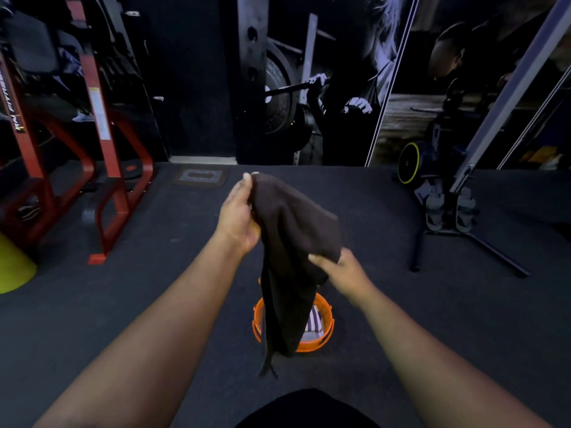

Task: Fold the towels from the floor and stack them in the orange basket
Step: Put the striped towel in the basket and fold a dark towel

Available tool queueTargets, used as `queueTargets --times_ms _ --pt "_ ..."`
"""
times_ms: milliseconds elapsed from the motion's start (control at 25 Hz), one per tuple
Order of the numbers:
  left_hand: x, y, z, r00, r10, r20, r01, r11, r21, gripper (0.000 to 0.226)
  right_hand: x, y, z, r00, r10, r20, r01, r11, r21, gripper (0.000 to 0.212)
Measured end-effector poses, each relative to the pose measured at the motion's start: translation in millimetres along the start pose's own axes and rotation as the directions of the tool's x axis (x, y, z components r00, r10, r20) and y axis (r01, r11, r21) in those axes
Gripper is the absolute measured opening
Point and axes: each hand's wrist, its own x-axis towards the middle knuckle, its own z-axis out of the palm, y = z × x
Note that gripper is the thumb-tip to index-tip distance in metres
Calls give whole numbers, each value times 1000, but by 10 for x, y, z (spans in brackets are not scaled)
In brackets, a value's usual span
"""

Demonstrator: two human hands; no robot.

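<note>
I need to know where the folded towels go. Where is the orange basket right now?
In the head view the orange basket sits on the floor at lower centre, directly below the dark towel held up in both hands, which covers part of it.

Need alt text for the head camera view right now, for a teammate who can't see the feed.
Both bare hands hold a dark brown towel in the air, the left hand gripping its top corner and the right hand its lower edge. It hangs over an orange basket on the dark gym floor, with a striped towel already inside. Red exercise equipment stands at left.
</note>
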Motion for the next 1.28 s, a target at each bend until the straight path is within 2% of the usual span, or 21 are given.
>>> queueTargets --times_ms 40,120,200,240,320,400,440,480,520,600,640,720,760,840,880,960,1040,1120,1160,1240,1280 --pt "-10 -48 -92 997 24 75 -28 998 55 43 36 -86 23 998 0 -68 6 997 75 23" --pt "-159 -288 -403 984 -32 176 -26 948 318 43 127 -289 40 995 -7 -102 26 982 185 21" --pt "-306 -609 -719 964 -178 199 26 804 594 33 205 -442 21 997 0 -74 19 965 261 18" --pt "-329 -712 -815 957 -224 182 56 762 645 30 229 -510 0 996 21 -85 5 956 292 15" --pt "-273 -709 -845 968 -195 160 75 826 558 29 265 -586 -88 986 79 -146 -18 925 380 10" --pt "-163 -542 -760 977 -138 162 89 956 279 23 266 -621 -224 975 167 -145 -66 847 527 13" --pt "-114 -455 -728 978 -111 175 76 978 194 23 267 -628 -279 971 211 -111 -110 812 573 20" --pt "-84 -410 -720 973 -106 206 57 972 228 28 275 -632 -323 969 235 -74 -148 796 587 25" --pt "-81 -425 -742 959 -149 240 52 929 367 34 296 -641 -350 971 233 -51 -162 803 574 26" --pt "-185 -561 -799 895 -358 267 95 735 671 39 347 -665 -405 980 192 -55 -129 818 560 27" --pt "-220 -630 -802 871 -411 269 104 689 717 37 359 -656 -470 983 173 -64 -103 805 585 32" --pt "-223 -659 -719 886 -370 279 137 784 605 30 297 -483 -643 987 159 22 -137 765 630 50" --pt "-186 -619 -643 905 -331 268 158 846 510 25 200 -321 -707 974 196 111 -224 784 580 55" --pt "-52 -514 -488 937 -263 232 173 922 346 19 -27 29 -684 904 343 254 -409 866 289 42" --pt "21 -466 -431 952 -227 205 167 947 274 18 -101 160 -626 882 374 287 -427 893 146 33" --pt "66 -436 -399 973 -179 145 157 976 151 17 -108 256 -494 918 314 244 -355 923 147 31" --pt "15 -511 -592 983 -142 113 111 963 246 29 0 140 -438 960 253 117 -277 916 290 28" --pt "-126 -689 -871 971 -190 143 74 811 580 32 129 -38 -469 976 219 16 -212 921 327 24" --pt "-165 -761 -970 963 -223 152 67 744 665 28 172 -83 -505 981 192 -20 -171 912 372 22" --pt "-106 -734 -928 975 -189 114 86 801 593 21 192 -121 -580 991 135 -18 -108 854 509 22" --pt "-13 -667 -854 983 -161 89 98 866 491 21 173 -120 -604 992 120 32 -120 863 490 27"
